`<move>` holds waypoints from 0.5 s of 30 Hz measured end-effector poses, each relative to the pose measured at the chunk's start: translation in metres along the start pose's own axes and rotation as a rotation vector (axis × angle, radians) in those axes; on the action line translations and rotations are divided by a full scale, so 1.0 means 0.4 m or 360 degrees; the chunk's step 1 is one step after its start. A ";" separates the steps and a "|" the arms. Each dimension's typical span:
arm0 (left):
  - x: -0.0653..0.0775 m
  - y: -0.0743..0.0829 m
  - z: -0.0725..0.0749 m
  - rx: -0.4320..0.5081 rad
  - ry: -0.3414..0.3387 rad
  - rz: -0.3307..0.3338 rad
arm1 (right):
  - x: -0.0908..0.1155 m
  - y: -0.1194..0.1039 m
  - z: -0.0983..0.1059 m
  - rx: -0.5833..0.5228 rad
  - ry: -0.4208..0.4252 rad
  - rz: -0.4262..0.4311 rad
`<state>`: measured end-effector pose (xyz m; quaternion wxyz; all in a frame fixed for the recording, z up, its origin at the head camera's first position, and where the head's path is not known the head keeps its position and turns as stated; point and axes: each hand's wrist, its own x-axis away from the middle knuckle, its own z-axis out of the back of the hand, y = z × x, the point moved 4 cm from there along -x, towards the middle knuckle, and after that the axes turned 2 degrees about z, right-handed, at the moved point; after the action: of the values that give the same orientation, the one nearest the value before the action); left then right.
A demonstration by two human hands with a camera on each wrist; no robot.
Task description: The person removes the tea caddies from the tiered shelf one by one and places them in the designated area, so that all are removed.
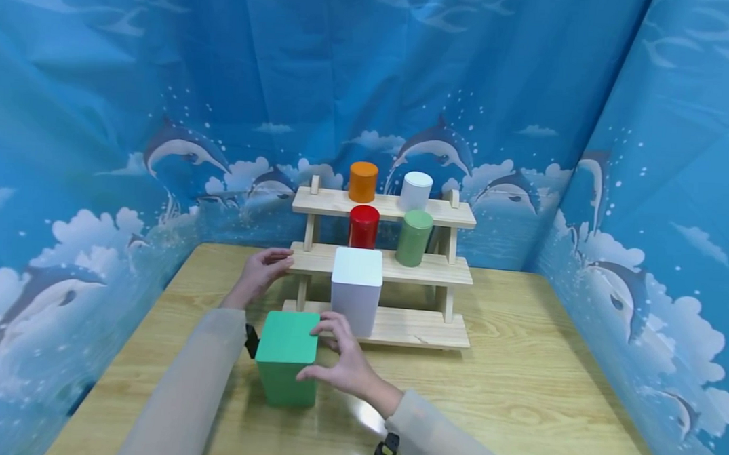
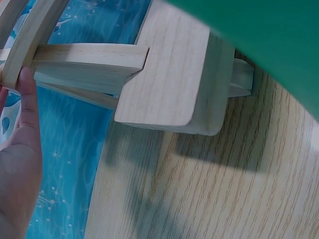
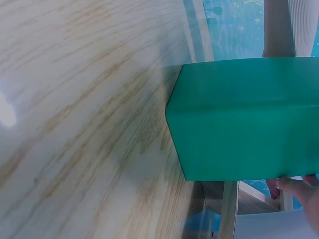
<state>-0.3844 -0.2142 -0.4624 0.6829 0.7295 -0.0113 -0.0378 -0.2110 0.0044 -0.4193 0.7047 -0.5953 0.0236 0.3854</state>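
Observation:
In the head view my left hand (image 1: pixel 263 275) pinches the left end of the middle shelf of a wooden three-tier stand (image 1: pixel 424 327). The left wrist view shows fingertips against that shelf end (image 2: pixel 24 55). My right hand (image 1: pixel 348 361) is spread at the right side of a green box (image 1: pixel 286 380), its thumb and a fingertip right at the box's edges. This box stands on the table in front of the stand. Just behind the right hand, a white box (image 1: pixel 355 291) stands on the lowest shelf.
On the middle shelf are a red cylinder (image 1: pixel 364 226) and a light green cylinder (image 1: pixel 414 238). The top shelf bears an orange cylinder (image 1: pixel 363 182) and a white cylinder (image 1: pixel 415 190). A blue dolphin curtain (image 1: pixel 323 63) hangs behind the wooden table (image 1: pixel 516 397).

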 end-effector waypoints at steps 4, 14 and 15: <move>0.000 0.002 -0.003 -0.0001 -0.0006 0.0013 | 0.004 -0.002 0.006 0.0110 -0.0007 0.0057; 0.004 0.002 -0.002 0.0055 0.0001 0.0020 | 0.015 -0.021 0.043 0.0159 0.0059 0.0349; 0.003 0.002 -0.002 0.0058 0.0003 0.0023 | 0.017 -0.023 0.047 0.0172 0.0065 0.0367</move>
<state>-0.3831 -0.2136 -0.4618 0.6699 0.7416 -0.0166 -0.0320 -0.2090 0.0241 -0.4097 0.6861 -0.5575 0.1270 0.4498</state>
